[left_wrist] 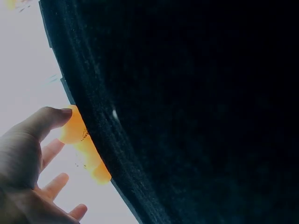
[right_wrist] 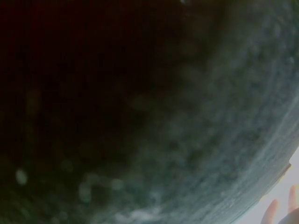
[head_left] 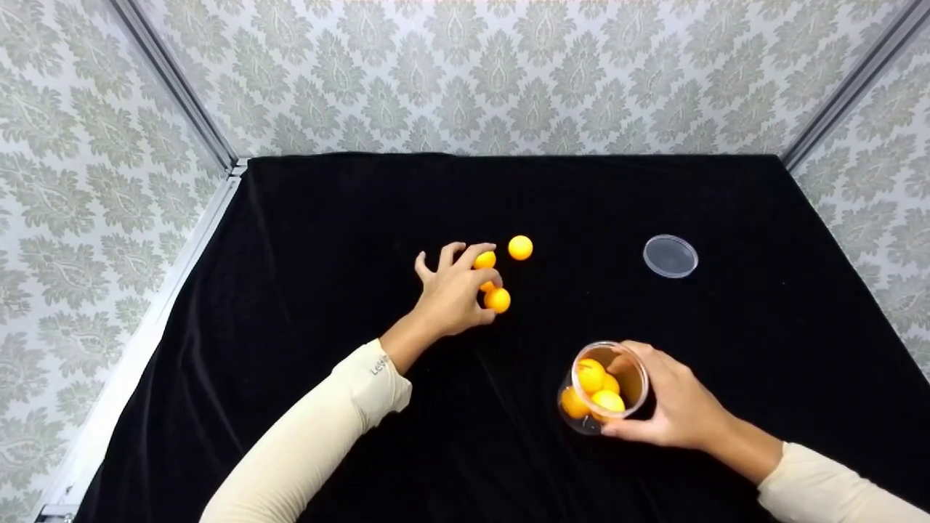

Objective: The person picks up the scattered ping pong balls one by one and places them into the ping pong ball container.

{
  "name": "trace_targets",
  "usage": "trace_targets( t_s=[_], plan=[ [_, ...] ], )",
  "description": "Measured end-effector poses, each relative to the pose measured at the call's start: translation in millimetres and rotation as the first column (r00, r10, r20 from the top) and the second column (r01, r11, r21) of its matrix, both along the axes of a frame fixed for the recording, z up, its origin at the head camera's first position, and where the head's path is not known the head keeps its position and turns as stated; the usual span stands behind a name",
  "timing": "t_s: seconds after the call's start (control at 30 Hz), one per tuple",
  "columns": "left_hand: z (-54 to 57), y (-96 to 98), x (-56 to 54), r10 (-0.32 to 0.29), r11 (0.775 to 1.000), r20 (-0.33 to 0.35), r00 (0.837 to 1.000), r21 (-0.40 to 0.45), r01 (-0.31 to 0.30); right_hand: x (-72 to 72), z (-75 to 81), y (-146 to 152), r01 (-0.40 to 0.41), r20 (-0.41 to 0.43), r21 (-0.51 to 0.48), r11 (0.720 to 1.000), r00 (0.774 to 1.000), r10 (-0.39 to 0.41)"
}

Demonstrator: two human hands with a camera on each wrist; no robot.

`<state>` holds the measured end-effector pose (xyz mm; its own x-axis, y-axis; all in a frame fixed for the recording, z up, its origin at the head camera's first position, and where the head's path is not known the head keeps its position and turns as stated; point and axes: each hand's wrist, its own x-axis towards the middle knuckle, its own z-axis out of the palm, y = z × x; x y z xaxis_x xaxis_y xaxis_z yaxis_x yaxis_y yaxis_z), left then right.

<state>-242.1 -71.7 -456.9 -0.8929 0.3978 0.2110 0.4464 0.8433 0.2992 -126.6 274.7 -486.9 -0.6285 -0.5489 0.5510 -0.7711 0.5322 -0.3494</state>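
Observation:
My left hand [head_left: 452, 294] is over a small cluster of orange ping-pong balls on the black cloth. Its thumb and index finger pinch the nearest ball [head_left: 498, 300], and the other fingers spread over the balls behind it. In the left wrist view the thumb lies on a printed ball [left_wrist: 72, 126], with more orange close behind. My right hand [head_left: 679, 399] grips a clear plastic jar [head_left: 581, 423], its mouth tilted up toward the head camera. Several orange balls [head_left: 590, 376] lie inside. The right wrist view shows mostly dark cloth, with blurred fingertips [right_wrist: 270, 212] at the lower right corner.
One loose orange ball [head_left: 520, 248] lies just beyond the left hand. A round clear lid [head_left: 670, 256] rests flat at the right. Black cloth [head_left: 349, 218] covers the table, and patterned walls [head_left: 465, 80] with metal rails stand around it.

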Motion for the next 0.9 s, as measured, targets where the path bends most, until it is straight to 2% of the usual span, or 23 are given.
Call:
trace_targets(
  t_s=[0.27,0.5,0.67,0.9],
  plan=[
    [7.0,2.6,3.0,-0.007,1.000,-0.007,1.000,0.023,0.008,-0.1,-0.3,0.3,-0.004,0.003,-0.002,1.000,1.000,0.004],
    [24.7,13.2,9.6,-0.032,0.998,-0.054,0.998,0.047,0.034,-0.1,-0.1,-0.3,0.002,-0.001,-0.006,1.000,1.000,-0.002],
    [38.8,23.6,19.6,-0.080,0.994,-0.098,0.992,0.066,0.087,-0.3,-0.4,-0.6,-0.007,-0.003,-0.019,1.000,1.000,0.007],
    [57.7,38.5,39.6,-0.140,0.981,-0.100,0.985,0.119,0.152,-0.4,-0.5,-0.4,-0.011,-0.008,-0.017,1.000,1.000,0.011]
  ],
)
